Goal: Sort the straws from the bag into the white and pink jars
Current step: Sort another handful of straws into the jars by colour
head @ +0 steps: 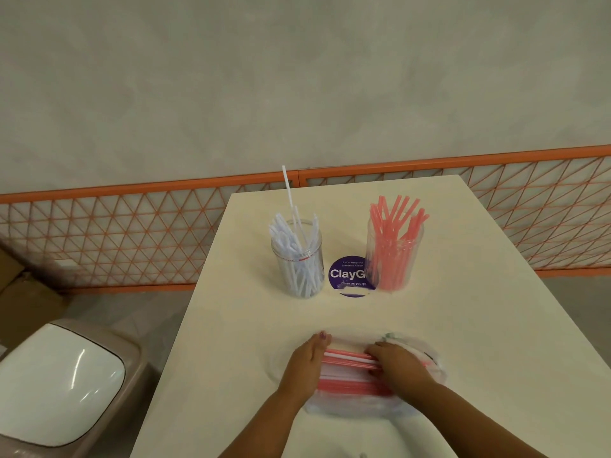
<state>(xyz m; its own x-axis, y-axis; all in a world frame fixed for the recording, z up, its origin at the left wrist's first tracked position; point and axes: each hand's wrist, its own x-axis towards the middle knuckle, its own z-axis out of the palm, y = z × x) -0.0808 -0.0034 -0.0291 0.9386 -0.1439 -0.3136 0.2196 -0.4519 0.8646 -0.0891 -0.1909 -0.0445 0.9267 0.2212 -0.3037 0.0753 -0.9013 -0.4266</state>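
While both hands lay on the clear bag (350, 406), my left hand (305, 366) pressed its end with loosely straight fingers; my right hand (398, 361) curled onto the pink and white straws (347, 360). Beyond my fingertips stood the white-straw jar (299, 259) and pink-straw jar (393, 256).

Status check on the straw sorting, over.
Left hand and right hand both on bagged straws. White jar and pink jar part filled. Path clear.

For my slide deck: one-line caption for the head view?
Both hands, left and right, reach into a bag of mixed straws before two part-filled jars.
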